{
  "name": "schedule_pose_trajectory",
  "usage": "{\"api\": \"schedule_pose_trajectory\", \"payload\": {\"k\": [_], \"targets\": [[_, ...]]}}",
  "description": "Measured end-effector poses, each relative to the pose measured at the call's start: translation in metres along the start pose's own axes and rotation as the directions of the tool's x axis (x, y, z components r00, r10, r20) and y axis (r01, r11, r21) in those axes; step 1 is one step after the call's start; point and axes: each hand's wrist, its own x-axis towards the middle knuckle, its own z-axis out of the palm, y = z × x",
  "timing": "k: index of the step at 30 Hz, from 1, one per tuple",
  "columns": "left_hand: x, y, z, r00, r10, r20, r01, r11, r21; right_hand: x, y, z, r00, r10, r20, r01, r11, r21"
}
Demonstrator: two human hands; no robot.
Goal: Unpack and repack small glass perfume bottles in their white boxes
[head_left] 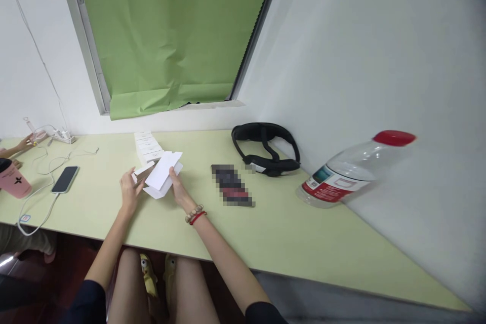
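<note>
My left hand grips a small white box, which shows a brownish shaded side. In my right hand is a white folding carton, partly unfolded with its flaps sticking out; the thumb presses on its face. The two pieces are close together above the table, and I cannot tell whether they touch. Just behind them stands a row of small white boxes with dark print, reaching back toward the wall.
A phone-like dark object, blurred out, lies right of my hands. Beyond are a black head strap and a large red-capped bottle. Leftward are a charging phone, white cables, a pink cup and another person's hand.
</note>
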Motion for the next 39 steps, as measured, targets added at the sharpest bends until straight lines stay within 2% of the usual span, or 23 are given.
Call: {"api": "schedule_pose_trajectory", "payload": {"k": [4,8,12,15,19,22,25,28,30,33,35,39], "targets": [[-0.001,0.002,-0.001,0.984,0.124,0.13,-0.127,0.992,0.011,-0.002,-0.006,0.003,0.991,-0.11,-0.079,0.111,0.994,0.009],[-0.002,0.005,0.0,0.968,0.205,0.145,-0.211,0.977,0.027,-0.007,-0.014,0.004,0.964,-0.241,-0.109,0.235,0.97,-0.067],[-0.002,0.007,0.0,0.953,0.285,0.103,-0.289,0.957,0.03,-0.008,-0.016,0.003,0.953,-0.285,-0.103,0.276,0.956,-0.098],[-0.002,0.008,0.0,0.953,0.289,0.096,-0.293,0.955,0.038,-0.004,-0.014,0.0,0.952,-0.284,-0.117,0.279,0.959,-0.06],[-0.001,0.01,0.001,0.955,0.291,0.048,-0.294,0.954,0.06,0.002,-0.008,-0.005,0.963,-0.203,-0.174,0.216,0.975,0.059],[-0.001,0.012,0.001,0.939,0.344,0.008,-0.343,0.936,0.077,0.006,-0.005,-0.009,0.97,-0.157,-0.183,0.179,0.978,0.107],[0.0,0.015,0.001,0.917,0.399,-0.015,-0.397,0.915,0.08,0.007,-0.002,-0.011,0.971,-0.151,-0.188,0.171,0.98,0.098],[0.001,0.018,0.002,0.907,0.415,-0.077,-0.41,0.909,0.071,0.004,-0.002,-0.01,0.961,-0.2,-0.189,0.208,0.978,0.027],[0.003,0.02,0.002,0.884,0.447,-0.14,-0.441,0.895,0.069,0.002,-0.005,-0.008,0.955,-0.236,-0.178,0.237,0.971,-0.015],[0.004,0.021,0.003,0.813,0.545,-0.206,-0.537,0.838,0.1,-0.002,-0.011,-0.003,0.945,-0.272,-0.183,0.267,0.962,-0.055],[0.004,0.02,0.003,0.788,0.58,-0.205,-0.564,0.815,0.136,-0.004,-0.014,-0.001,0.937,-0.289,-0.196,0.28,0.957,-0.074],[0.001,0.016,0.003,0.814,0.57,-0.118,-0.542,0.816,0.2,-0.003,-0.016,-0.001,0.929,-0.309,-0.204,0.299,0.951,-0.081]]}}
